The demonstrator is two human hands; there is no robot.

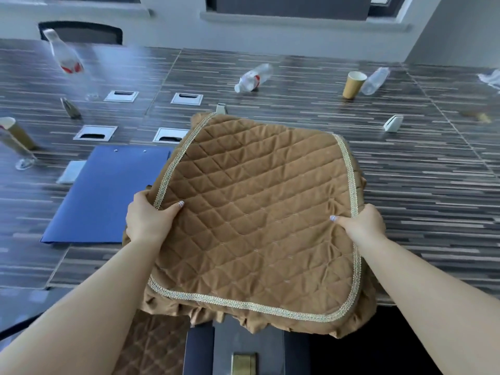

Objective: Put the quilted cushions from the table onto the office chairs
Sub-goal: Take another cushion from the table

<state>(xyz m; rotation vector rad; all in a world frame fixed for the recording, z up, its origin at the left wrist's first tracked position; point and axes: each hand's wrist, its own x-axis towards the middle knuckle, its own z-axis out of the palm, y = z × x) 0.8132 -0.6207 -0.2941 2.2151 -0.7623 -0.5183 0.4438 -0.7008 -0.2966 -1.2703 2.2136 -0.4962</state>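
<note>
A brown quilted cushion, edged with pale gold braid and a ruffled skirt, is held over the near edge of the striped dark-wood desk. Its far part lies above the desk surface, while its near ruffle hangs past the desk edge toward the viewer. The cushion is gripped at its left side by the left hand, with the thumb laid on the quilted top and the fingers curled around the braided edge. The right side is gripped by the right hand in the same manner, thumb on top and fingers wrapped under the rim.

A second quilted cushion of the same brown is seen at the bottom of the view, below desk level and partly covered by the left forearm; what it rests on cannot be told. A blue folder lies flat on the desk just left of the held cushion, and its right edge is overlapped by it. Four metal cable grommets are set into the desk beyond the folder. Farther back, a plastic water bottle lies on its side, and a paper cup stands beside another tipped bottle. An upright bottle stands at the far left, blurred. An office chair back is visible behind the desk at the far left.
</note>
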